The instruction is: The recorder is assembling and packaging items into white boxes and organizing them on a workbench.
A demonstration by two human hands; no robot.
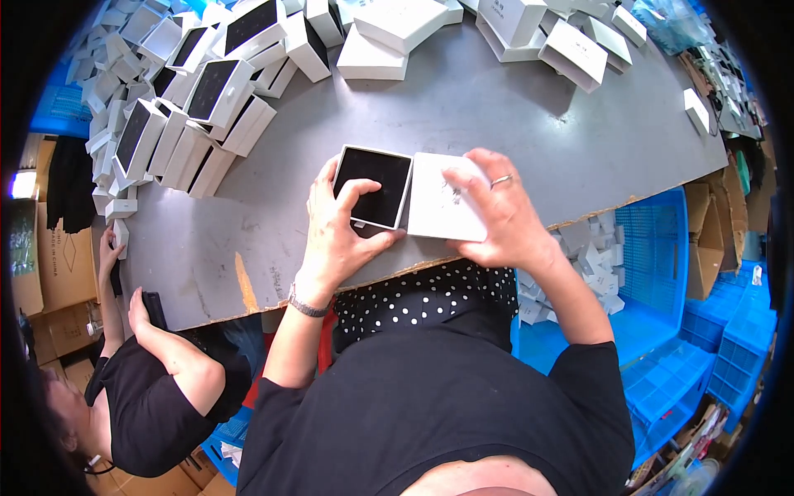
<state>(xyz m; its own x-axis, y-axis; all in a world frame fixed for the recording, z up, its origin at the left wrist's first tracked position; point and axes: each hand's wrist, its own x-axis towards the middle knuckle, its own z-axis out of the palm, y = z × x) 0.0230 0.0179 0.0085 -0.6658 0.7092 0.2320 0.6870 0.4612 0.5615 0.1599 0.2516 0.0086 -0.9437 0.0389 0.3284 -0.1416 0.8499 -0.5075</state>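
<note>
The open box (372, 188), black inside, is lying near the table's (496, 116) front edge, its white lid (438, 207) just beside it. The left hand (335, 231) is gripping the box; the right hand (496, 211) is pressing the lid, hiding part of it. Bare tabletop is lying behind; stacked boxes (190, 107) are crowding the left.

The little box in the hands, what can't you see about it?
- Head view: the black box base's lower corner, hidden under the left hand.
- The white lid's right part, covered by the right hand.
- Lid marking: too small.
</note>
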